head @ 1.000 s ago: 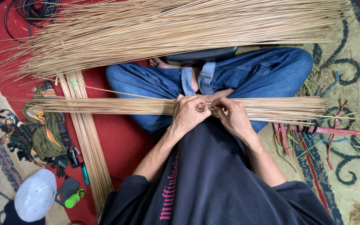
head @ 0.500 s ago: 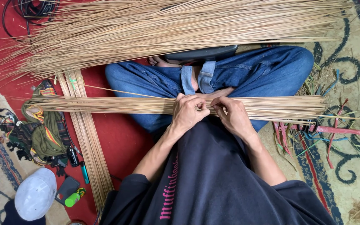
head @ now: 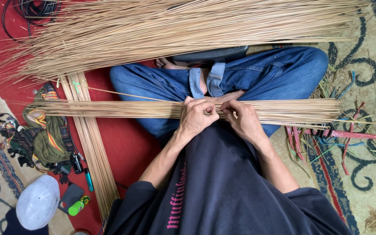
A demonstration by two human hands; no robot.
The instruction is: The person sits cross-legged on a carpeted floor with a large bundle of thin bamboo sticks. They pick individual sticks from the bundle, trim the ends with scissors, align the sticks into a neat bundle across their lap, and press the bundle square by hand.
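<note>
Stick bundle (head: 109,109) lay across lap, crosswise — left hand (head: 196,117) and right hand (head: 242,119) side by side at its middle, fingers closed, pinching thin sticks; bigger stick heap (head: 175,30) beyond knees.

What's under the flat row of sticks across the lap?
Under the row of sticks, blue jeans and red carpet show at either side. Left hand and right hand grip its middle; what's beneath them is covered.

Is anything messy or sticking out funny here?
Yes. One thin stick lies slanted, apart from the neat bundle of sticks that both hands, left hand and right hand, grip across the lap. On the right, coloured strips and loose fibres lie scattered over the rug.
</note>
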